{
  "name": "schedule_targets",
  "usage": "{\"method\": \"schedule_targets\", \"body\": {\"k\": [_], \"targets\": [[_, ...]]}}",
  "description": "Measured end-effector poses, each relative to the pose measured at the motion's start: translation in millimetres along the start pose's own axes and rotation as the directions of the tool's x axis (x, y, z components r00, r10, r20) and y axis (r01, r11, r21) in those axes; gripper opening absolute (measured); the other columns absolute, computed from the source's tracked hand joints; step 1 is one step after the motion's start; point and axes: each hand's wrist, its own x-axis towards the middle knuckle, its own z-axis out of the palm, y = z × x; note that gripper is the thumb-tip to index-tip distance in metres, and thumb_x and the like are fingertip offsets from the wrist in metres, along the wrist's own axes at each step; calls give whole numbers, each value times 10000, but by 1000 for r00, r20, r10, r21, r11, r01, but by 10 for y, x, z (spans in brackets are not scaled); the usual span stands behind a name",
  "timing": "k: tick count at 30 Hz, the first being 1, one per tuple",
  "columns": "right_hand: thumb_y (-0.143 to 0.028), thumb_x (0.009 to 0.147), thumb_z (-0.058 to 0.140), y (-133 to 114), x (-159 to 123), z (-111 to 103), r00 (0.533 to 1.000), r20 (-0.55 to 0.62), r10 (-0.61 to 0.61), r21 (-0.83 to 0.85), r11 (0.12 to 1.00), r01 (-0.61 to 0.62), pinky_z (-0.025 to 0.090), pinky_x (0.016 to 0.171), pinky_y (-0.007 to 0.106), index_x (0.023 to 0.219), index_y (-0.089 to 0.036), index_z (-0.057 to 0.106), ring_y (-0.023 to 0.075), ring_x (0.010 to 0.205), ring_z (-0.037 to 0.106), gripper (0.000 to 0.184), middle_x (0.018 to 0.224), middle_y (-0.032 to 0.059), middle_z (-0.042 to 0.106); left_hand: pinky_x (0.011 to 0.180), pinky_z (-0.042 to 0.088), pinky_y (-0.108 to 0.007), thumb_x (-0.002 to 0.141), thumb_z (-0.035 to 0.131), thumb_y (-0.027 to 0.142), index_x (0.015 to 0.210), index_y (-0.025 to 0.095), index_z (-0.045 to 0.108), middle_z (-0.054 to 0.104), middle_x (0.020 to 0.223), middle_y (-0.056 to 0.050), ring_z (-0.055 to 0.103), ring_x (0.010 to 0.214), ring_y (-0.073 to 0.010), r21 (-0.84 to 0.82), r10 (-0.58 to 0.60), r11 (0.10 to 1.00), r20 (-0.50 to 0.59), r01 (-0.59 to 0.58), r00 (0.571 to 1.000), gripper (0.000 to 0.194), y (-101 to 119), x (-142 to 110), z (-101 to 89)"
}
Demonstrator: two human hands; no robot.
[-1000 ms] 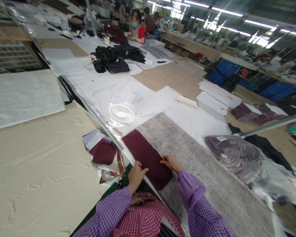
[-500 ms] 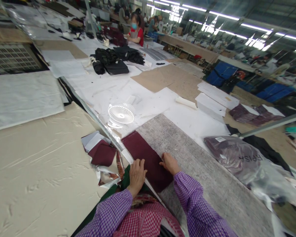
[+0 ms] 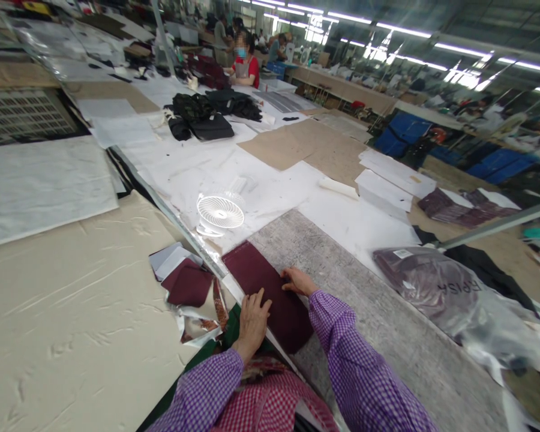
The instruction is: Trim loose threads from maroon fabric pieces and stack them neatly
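A long maroon fabric piece (image 3: 261, 282) lies flat on a grey speckled board (image 3: 364, 300) in front of me. My left hand (image 3: 253, 315) rests flat on its near left part, fingers stretched out. My right hand (image 3: 298, 280) lies on the cloth's right edge, fingers extended and pressing down. Both sleeves are purple checked. A second, smaller maroon piece (image 3: 188, 285) sits to the left on white and foil-like scraps.
A small white fan (image 3: 219, 212) stands just beyond the cloth. A clear plastic bag of dark garments (image 3: 436, 288) lies at right. Cream sheet (image 3: 72, 312) covers the left. Brown card, white stacks and black garments lie farther back. Other people work at the far end.
My right hand has slid forward along the cloth's right edge. My left hand has moved fully onto the cloth and flattened out.
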Motion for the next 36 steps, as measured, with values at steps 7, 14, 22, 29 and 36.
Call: {"method": "schedule_targets", "body": {"k": [7,14,22,29,36], "targets": [[-296,766,677,73,0,-29,999,24,-37,-27,999,38,392,713,256,907,-178,663,183,849,562,184,936,42,622,1061,320,-558,794,617,146,1124,236,618,526,1347,-100,500,1133,-281,17,-21,1000,33,21,999,343,5,26,-33],[-294,827,598,28,-6,-15,999,15,34,-60,998,-33,375,676,248,834,-184,673,181,816,573,134,857,43,657,1071,291,-584,797,606,148,1121,237,620,534,1337,-102,497,1139,-284,8,-32,999,37,32,999,336,17,25,-68],[-284,813,614,-81,-29,-58,996,-3,92,-39,995,-92,384,678,257,754,-186,656,184,811,580,121,832,43,658,1056,295,-606,812,574,148,1166,235,594,544,1331,-98,497,1129,-290,-17,-41,999,39,41,998,365,7,31,-84],[-202,762,658,-110,-114,52,979,-136,154,169,977,-130,420,768,302,858,-188,628,196,864,586,101,895,54,657,1064,292,-608,818,564,152,1295,188,488,559,1321,-120,511,1138,-296,-87,-40,995,28,43,999,484,-14,39,-97],[-280,910,395,159,-386,197,962,-194,193,567,822,-51,520,685,275,1143,-137,533,142,784,659,307,1039,104,669,1013,439,-425,921,454,246,1258,138,506,606,1224,-123,528,1152,-231,-324,-165,940,-148,110,975,357,-368,-26,-91]]}}
